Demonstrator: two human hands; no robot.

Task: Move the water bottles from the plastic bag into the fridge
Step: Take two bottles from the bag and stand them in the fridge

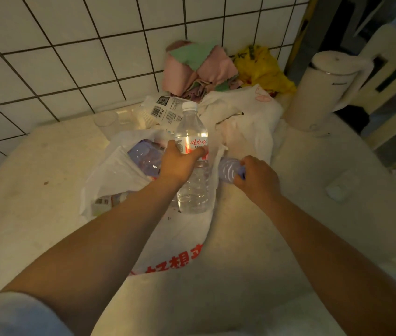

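Head view looks down on a clear water bottle (193, 151) held upright over the white plastic bag (119, 175), white cap toward the tiled wall (70, 57), long axis running away from the camera. The left hand (180, 163) wraps its fingers round the red label. Just to its right, the right hand (257, 177) curls round a second bottle (228, 169) lying on its side, partly under the bag's edge. More bottles (146, 156) show inside the bag on the counter (34, 190). Behind lie crumpled white bags (243, 117), pink and green cloths (197, 66), a yellow bag (260, 66), a clear cup (106, 122) and a cream kettle (318, 90).
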